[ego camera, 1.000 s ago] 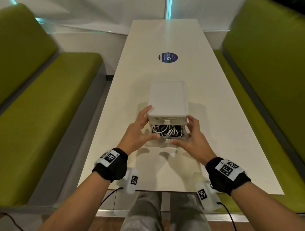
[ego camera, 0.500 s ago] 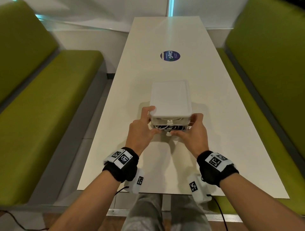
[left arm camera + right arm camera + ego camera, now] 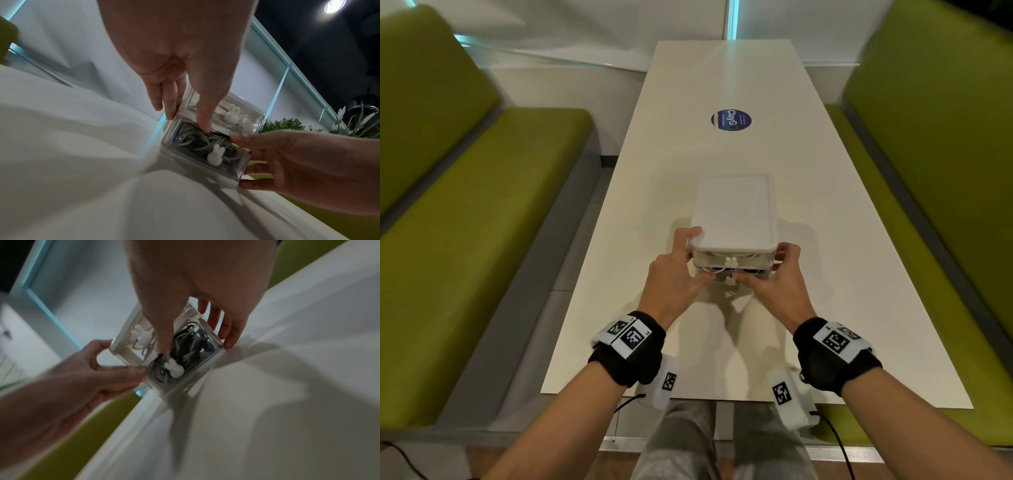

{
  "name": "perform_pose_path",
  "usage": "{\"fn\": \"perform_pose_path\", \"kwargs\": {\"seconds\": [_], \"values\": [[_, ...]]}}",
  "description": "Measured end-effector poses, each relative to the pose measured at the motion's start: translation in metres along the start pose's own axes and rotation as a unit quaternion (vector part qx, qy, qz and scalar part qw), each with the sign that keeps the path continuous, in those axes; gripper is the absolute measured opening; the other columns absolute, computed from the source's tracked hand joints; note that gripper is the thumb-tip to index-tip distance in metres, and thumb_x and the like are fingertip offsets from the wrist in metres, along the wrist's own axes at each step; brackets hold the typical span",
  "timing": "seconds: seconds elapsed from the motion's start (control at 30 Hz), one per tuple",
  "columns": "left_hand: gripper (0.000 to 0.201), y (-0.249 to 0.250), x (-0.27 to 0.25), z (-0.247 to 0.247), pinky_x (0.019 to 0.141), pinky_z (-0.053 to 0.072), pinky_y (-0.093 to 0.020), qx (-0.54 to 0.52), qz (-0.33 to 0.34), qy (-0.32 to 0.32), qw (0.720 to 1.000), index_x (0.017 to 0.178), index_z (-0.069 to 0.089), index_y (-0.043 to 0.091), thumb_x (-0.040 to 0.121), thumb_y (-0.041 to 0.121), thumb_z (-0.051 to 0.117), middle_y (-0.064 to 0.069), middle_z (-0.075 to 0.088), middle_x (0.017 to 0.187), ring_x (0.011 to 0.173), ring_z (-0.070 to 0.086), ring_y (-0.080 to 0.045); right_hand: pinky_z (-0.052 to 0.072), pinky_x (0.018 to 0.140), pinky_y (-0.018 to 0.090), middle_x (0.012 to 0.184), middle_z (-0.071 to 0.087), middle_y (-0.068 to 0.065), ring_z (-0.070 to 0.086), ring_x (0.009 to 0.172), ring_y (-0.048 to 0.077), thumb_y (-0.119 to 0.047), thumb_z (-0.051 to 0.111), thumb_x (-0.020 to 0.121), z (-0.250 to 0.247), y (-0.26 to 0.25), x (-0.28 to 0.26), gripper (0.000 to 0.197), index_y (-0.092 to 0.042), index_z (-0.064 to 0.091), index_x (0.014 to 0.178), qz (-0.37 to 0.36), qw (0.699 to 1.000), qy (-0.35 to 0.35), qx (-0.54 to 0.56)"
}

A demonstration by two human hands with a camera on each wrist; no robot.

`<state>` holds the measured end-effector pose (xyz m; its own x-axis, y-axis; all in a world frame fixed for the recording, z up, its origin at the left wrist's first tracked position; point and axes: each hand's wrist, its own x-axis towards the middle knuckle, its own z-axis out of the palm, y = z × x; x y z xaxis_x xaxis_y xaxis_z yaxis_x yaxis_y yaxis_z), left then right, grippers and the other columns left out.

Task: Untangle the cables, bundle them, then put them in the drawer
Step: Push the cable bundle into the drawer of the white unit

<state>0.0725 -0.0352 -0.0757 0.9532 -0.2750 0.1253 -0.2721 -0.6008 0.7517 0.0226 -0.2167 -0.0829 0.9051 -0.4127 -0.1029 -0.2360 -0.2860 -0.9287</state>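
On the white table [image 3: 664,171] stands a small white drawer unit [image 3: 734,209] with two clear-fronted drawers, each with a rabbit-shaped knob, and the person holds it from both flanks. The left hand [image 3: 674,277] clasps the unit's 9 o'clock corner, thumb lying on the lid edge and the other fingers [image 3: 170,104] pressed straight against the side wall, while its forefinger reaches across the clear front of the lower drawer [image 3: 205,152]. The right hand [image 3: 779,286] mirrors it at 3 o'clock: fingers [image 3: 230,332] laid flat along the side wall and one fingertip pressing on the drawer front beside the knob. This two-sided hold looks meant to keep the light unit from sliding away over the smooth table while the fronts of the hands push the drawer home. The cables [image 3: 185,344], a mix of white and dark loops, lie inside that lower drawer, seen through its front; whether they are neatly bundled cannot be told. The drawer looks almost flush with the frame, so the task seems nearly finished. A round blue sticker [image 3: 731,119] sits farther off at 12 o'clock.
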Motion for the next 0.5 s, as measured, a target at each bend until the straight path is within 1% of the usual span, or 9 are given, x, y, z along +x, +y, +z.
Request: {"fn": "perform_pose_path", "kwargs": {"seconds": [0.03,0.1,0.17,0.2,0.23,0.27,0.33,0.4,0.5], "values": [[0.069,0.0,0.001,0.0,0.084,0.051,-0.036,0.004,-0.002,-0.007,1.0,0.125,0.03,0.039,0.076,0.026,0.076,0.003,0.072,0.11,0.099,0.068,-0.023,0.046,0.093,0.026,0.123,0.042,0.001,0.05,0.114,0.017,-0.032,0.089,0.067,0.002,-0.003,-0.004,0.083,-0.011,0.035,0.127,0.021,1.0,0.02,-0.005],[0.068,0.001,0.003,0.0,0.081,0.05,-0.033,0.021,0.0,-0.017,1.0,0.125,0.028,0.036,0.077,0.025,0.074,0.0,0.072,0.11,0.099,0.068,-0.023,0.042,0.09,0.029,0.117,0.041,0.002,0.046,0.107,0.019,-0.035,0.085,0.072,0.005,-0.011,-0.017,0.064,-0.01,0.043,0.113,0.082,0.995,0.05,-0.035],[0.067,0.0,0.006,0.0,0.078,0.049,-0.032,0.035,0.003,-0.017,0.999,0.124,0.027,0.034,0.077,0.024,0.074,-0.003,0.072,0.105,0.095,0.069,-0.024,0.043,0.076,0.025,0.092,0.053,-0.006,0.055,0.085,0.012,-0.03,0.077,0.081,0.012,-0.017,-0.029,0.029,-0.018,0.051,0.085,0.11,0.993,-0.002,-0.044],[0.067,0.0,0.006,0.001,0.077,0.049,-0.033,0.037,0.004,-0.018,0.999,0.123,0.027,0.034,0.077,0.024,0.075,-0.005,0.072,0.102,0.093,0.069,-0.025,0.044,0.067,0.024,0.077,0.057,-0.008,0.058,0.076,0.012,-0.031,0.071,0.085,0.016,-0.018,-0.033,0.024,-0.022,0.053,0.073,0.107,0.99,-0.035,-0.084],[0.067,0.001,0.006,0.002,0.076,0.049,-0.033,0.039,0.006,-0.02,0.999,0.123,0.027,0.034,0.077,0.025,0.076,-0.006,0.072,0.1,0.092,0.069,-0.025,0.043,0.061,0.026,0.069,0.058,-0.005,0.06,0.072,0.018,-0.035,0.064,0.088,0.02,-0.02,-0.035,0.029,-0.021,0.052,0.065,0.099,0.984,-0.055,-0.14],[0.068,0.001,0.007,0.002,0.076,0.05,-0.033,0.042,0.009,-0.022,0.999,0.123,0.027,0.033,0.077,0.026,0.076,-0.007,0.072,0.1,0.092,0.069,-0.025,0.043,0.061,0.028,0.071,0.059,0.0,0.061,0.075,0.025,-0.037,0.057,0.09,0.023,-0.022,-0.033,0.031,-0.019,0.052,0.065,0.087,0.974,-0.059,-0.201],[0.069,0.001,0.007,0.001,0.077,0.05,-0.033,0.051,0.013,-0.024,0.998,0.124,0.028,0.031,0.077,0.026,0.078,-0.005,0.072,0.103,0.094,0.069,-0.025,0.041,0.066,0.032,0.086,0.06,0.009,0.061,0.09,0.035,-0.036,0.051,0.092,0.028,-0.029,-0.028,0.026,-0.014,0.056,0.079,0.062,0.947,-0.04,-0.312],[0.069,0.001,0.009,0.0,0.079,0.051,-0.034,0.053,0.016,-0.023,0.998,0.124,0.029,0.03,0.076,0.025,0.079,-0.005,0.071,0.106,0.096,0.069,-0.026,0.039,0.068,0.032,0.1,0.064,0.014,0.059,0.098,0.038,-0.032,0.05,0.094,0.031,-0.035,-0.025,0.026,-0.008,0.061,0.09,0.035,0.931,-0.025,-0.362],[0.071,0.0,0.009,0.0,0.078,0.053,-0.037,0.061,0.021,-0.02,0.998,0.121,0.027,0.034,0.076,0.024,0.08,-0.005,0.071,0.104,0.093,0.069,-0.026,0.039,0.067,0.033,0.103,0.065,0.016,0.059,0.098,0.038,-0.027,0.049,0.094,0.034,-0.038,-0.026,0.025,-0.005,0.061,0.094,0.004,0.921,-0.026,-0.388]]}}
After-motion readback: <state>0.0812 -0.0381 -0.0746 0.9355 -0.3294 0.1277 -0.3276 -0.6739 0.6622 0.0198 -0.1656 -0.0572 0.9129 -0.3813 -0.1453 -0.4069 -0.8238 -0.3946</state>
